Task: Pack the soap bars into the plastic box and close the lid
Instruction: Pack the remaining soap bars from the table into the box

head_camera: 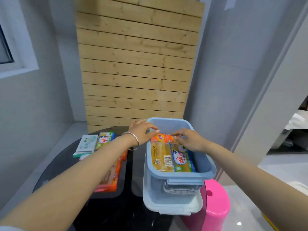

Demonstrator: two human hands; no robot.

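While both hands reached into blue plastic box [206, 165], fingers sat on orange soap pack [164, 138] at far end. L hand [141, 132]: fingers curled narrow, tips pinching pack's top edge. R hand [189, 140]: fingers spread, pressing same pack. Just below R fingers, yellow soap packs [170, 158] lay flat inside box. Lid [173, 207] sat under box, off. Left of L wrist w/ bracelet [133, 140], more soap bars [106, 139] on dark table [106, 210]. Pink stool [216, 200] nearby.

Single head-worn wide-angle view, looking forward and down over dark glossy round worktop [106, 214]; close range, arms reaching in; pale slatted wooden panel [138, 64] straight ahead.
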